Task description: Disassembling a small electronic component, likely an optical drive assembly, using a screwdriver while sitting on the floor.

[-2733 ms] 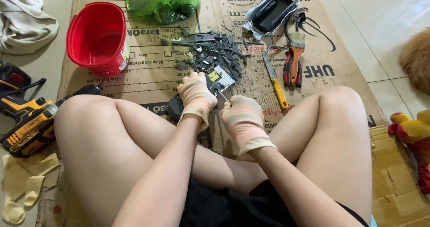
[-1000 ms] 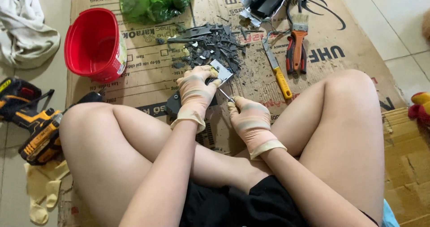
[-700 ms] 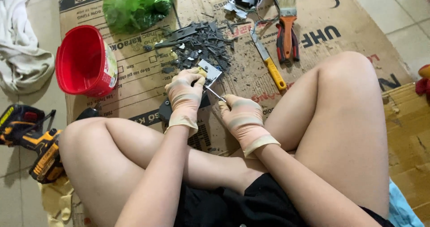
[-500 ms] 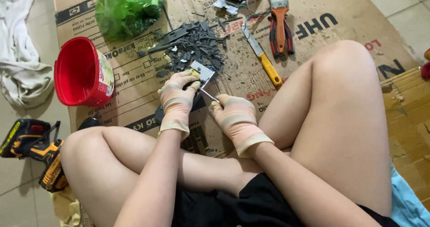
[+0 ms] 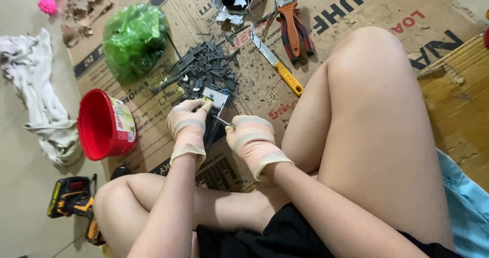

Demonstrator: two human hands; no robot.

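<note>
I sit cross-legged on flattened cardboard [image 5: 351,13]. Both hands wear pale rubber gloves. My left hand [image 5: 187,125] grips a small metal-and-dark part [image 5: 216,98] held upright in front of my shins. My right hand [image 5: 253,139] holds a thin metal tool [image 5: 222,119] whose tip touches that part. Just beyond the hands lies a heap of dark broken pieces [image 5: 202,69].
A red bucket [image 5: 104,124] lies on its side at left, a green plastic bag [image 5: 133,39] behind it. A yellow-handled knife [image 5: 277,64], pliers and a paintbrush [image 5: 288,13] lie at the back. A yellow-black drill [image 5: 71,199] and a white cloth [image 5: 43,100] rest on the floor left.
The view has tilted and shifted, so everything sits lower and further right. My hands stay together on the small part, the thin tool still at it.
</note>
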